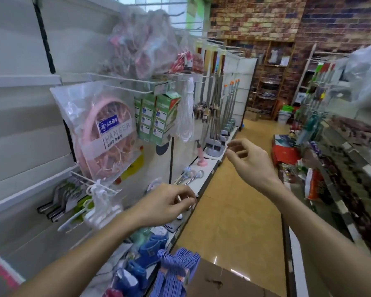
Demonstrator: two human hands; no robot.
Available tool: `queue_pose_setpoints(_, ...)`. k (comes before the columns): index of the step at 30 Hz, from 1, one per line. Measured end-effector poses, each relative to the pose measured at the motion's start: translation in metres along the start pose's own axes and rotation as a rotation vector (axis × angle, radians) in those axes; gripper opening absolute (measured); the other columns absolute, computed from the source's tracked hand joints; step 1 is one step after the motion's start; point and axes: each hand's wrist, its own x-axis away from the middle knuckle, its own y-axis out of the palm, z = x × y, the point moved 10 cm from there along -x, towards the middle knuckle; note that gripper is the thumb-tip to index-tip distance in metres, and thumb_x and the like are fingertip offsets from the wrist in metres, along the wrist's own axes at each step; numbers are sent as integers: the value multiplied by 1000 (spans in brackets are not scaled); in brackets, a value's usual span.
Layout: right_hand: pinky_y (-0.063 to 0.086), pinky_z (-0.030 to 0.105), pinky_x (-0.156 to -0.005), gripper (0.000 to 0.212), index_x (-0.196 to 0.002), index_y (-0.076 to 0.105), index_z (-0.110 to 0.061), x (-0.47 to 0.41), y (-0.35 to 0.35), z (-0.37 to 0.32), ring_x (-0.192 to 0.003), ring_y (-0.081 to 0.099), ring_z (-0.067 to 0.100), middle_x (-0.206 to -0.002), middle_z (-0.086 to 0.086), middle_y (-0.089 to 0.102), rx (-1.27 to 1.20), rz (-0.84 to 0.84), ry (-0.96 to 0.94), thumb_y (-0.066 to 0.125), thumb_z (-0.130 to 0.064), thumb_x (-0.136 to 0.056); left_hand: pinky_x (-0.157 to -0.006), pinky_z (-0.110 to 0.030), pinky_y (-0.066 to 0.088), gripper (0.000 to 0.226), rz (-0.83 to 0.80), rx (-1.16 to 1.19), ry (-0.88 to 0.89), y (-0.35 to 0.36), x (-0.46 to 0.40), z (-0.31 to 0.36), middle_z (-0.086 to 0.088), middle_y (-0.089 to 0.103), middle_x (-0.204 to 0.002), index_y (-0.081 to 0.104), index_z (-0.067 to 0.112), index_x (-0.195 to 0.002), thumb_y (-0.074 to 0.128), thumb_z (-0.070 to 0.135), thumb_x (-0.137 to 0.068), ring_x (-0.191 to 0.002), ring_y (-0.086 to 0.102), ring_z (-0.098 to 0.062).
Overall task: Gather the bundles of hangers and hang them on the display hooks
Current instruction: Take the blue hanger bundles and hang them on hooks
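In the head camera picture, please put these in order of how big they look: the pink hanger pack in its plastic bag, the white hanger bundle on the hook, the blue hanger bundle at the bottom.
1. Pink hanger pack, clearly largest.
2. Blue hanger bundle, though nearest the camera and partly cut off.
3. White hanger bundle.

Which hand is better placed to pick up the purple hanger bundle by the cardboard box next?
Probably the left hand: it hovers low by the shelf, above the purple plastic hanger bundle that leans at the brown cardboard box. The right hand is higher and farther out over the aisle, holding nothing.
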Motion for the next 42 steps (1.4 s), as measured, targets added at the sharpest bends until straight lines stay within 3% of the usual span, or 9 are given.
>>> queue_pose_setpoints(7,55,32,-76,22,-117,65,-16,12,95,108,-88,62,7,-96,-6,66,31,0,27,62,-26,-97,-73,-22,53,16,42,-55,-15,73,-7,-99,15,70,-95,68,27,-105,55,33,-98,-83,63,3)
queue_pose_setpoints(10,54,28,-73,20,-115,64,-18,29,145,162,-87,63,8,-92,-11,64,29,16,51,63,-25,-96,-72,-21,52,15,67,-59,-27,108,-3,-154,16,69,-93,68,26,-105,54,30,-99,-83,63,2)
queue_pose_setpoints(14,55,29,-74,23,-118,63,-20,60,218,233,-87,61,4,-92,-18,60,37,7,72,62,-27,-96,-70,-9,46,14,97,-46,-48,166,11,-232,24,63,-87,68,23,-106,56,23,-99,-84,62,4)
queue_pose_setpoints(20,59,37,-76,27,-122,61,-18,129,329,344,-86,62,6,-96,-10,63,82,-37,91,61,-27,-97,-72,-22,55,14,122,-24,-125,261,41,-357,14,70,-90,69,25,-106,57,26,-98,-82,66,-2)
queue_pose_setpoints(24,58,37,-76,29,-125,59,-18,174,391,406,-87,61,5,-100,-8,63,95,-67,118,59,-28,-98,-67,-8,46,12,151,-12,-136,321,62,-415,20,67,-83,71,18,-102,60,19,-97,-81,63,1)
queue_pose_setpoints(30,56,31,-73,29,-126,58,-18,216,446,462,-87,60,3,-104,-4,63,98,-68,106,59,-26,-98,-66,-9,45,13,219,-1,-185,377,81,-493,8,71,-91,72,18,-102,62,17,-95,-80,63,-6)
queue_pose_setpoints(34,56,36,-75,27,-124,59,-17,234,469,488,-87,62,8,-103,-3,64,77,-43,129,59,-25,-98,-71,-25,56,14,282,109,-281,406,84,-535,8,72,-87,72,19,-99,60,14,-95,-75,68,-12)
queue_pose_setpoints(38,46,29,-69,21,-116,62,-18,259,502,519,-81,63,13,-96,-4,65,41,-28,191,60,-24,-96,-57,-20,52,18,307,307,-419,451,88,-581,-3,71,-89,70,22,-92,56,11,-96,-66,67,-7)
queue_pose_setpoints(42,48,30,-72,17,-111,63,-21,296,541,561,-83,63,13,-93,-8,64,-17,-47,348,60,-26,-95,-65,-33,54,17,318,507,-597,498,110,-622,-8,68,-88,68,11,-97,52,7,-99,-69,64,-19)
